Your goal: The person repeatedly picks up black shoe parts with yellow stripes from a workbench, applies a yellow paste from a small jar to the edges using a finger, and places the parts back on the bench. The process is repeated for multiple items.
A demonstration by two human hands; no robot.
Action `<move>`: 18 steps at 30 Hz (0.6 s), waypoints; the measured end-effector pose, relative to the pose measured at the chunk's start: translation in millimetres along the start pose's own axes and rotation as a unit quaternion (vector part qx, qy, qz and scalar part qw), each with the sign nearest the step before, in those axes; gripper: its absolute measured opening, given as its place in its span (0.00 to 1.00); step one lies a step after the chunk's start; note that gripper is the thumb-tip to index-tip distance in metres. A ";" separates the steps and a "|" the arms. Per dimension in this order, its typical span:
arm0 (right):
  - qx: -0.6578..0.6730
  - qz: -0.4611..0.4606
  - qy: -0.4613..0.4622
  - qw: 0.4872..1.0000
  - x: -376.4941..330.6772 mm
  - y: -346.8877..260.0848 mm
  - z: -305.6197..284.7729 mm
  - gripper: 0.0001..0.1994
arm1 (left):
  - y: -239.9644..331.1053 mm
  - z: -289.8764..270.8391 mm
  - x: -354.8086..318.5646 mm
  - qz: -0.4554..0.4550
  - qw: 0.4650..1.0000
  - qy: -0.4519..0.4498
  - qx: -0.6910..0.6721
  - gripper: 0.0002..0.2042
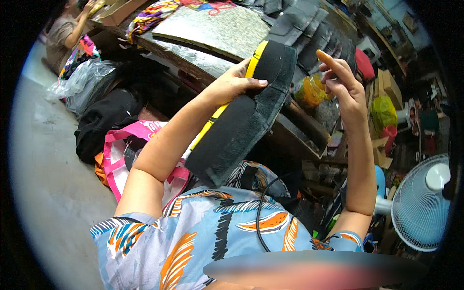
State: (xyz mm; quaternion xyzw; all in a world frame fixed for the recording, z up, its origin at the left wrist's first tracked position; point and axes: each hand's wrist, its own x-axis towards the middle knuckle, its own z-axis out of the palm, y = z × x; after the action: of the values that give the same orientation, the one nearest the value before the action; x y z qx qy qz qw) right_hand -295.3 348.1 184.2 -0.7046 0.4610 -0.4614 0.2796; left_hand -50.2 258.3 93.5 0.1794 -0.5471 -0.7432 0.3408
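Note:
My left hand [240, 84] grips a long, curved black piece [227, 130] with a soft, fuzzy-looking face and a bright yellow strip along its left edge. Its exact kind is unclear; it is held up, tilted, above my lap, with my thumb across its face. To the right of it, my right hand [347, 89] is raised and holds nothing. The index finger is stretched out and the other fingers are loosely bent. An orange smear [323, 56] coats that fingertip. Just below and left of this hand stands a clear jar [309, 92] of yellow-orange stuff.
A workbench carries a speckled board [217, 29] and piled black pieces [302, 31]. A pink bag [113, 162] and plastic bag [89, 84] lie at left, a fan [420, 205] stands at right. Another person [65, 36] sits far left. A black cable [259, 217] crosses my shirt.

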 end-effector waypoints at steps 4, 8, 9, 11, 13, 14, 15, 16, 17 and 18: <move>0.060 0.118 0.007 0.991 -25.9 5.5 0.7 0.29 | -6.9 3.3 -3.7 -0.049 0.998 -0.032 0.016 0.31; 0.155 0.166 0.013 0.974 -36.5 7.0 6.8 0.33 | 0.7 13.8 -13.8 -0.056 0.998 -0.036 0.007 0.33; 0.184 0.165 0.016 0.969 -37.6 7.1 8.3 0.34 | 2.4 16.9 -17.6 -0.057 0.998 -0.032 -0.007 0.33; 0.211 0.166 0.017 0.963 -39.2 7.4 10.6 0.35 | 4.0 22.8 -24.1 -0.069 0.996 -0.026 -0.051 0.34; 0.194 0.183 0.013 0.964 -41.5 8.2 12.8 0.34 | 5.3 25.2 -27.9 -0.076 0.995 -0.031 -0.049 0.34; 0.186 0.191 0.010 0.964 -43.1 8.9 13.8 0.34 | 5.5 25.7 -29.1 -0.080 0.995 -0.033 -0.048 0.34; 0.151 0.176 0.005 0.973 -44.8 10.4 15.2 0.30 | 5.2 25.9 -29.7 -0.085 0.995 -0.032 -0.050 0.34; 0.124 0.173 0.009 0.977 -46.8 11.6 16.2 0.30 | 4.9 25.8 -30.1 -0.090 0.994 -0.031 -0.052 0.34; 0.097 0.171 0.014 0.980 -48.5 13.4 17.1 0.30 | 4.5 25.4 -29.8 -0.092 0.994 -0.026 -0.055 0.34; 0.077 0.177 0.015 0.981 -50.1 14.8 17.5 0.29 | 4.0 25.3 -29.5 -0.091 0.994 -0.033 -0.057 0.34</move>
State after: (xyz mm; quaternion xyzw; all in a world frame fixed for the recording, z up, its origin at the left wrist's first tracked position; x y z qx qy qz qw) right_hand -292.7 386.9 145.2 -0.5816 0.5455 -0.4491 0.4030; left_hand -44.3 295.8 102.6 0.1845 -0.4964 -0.8064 0.2633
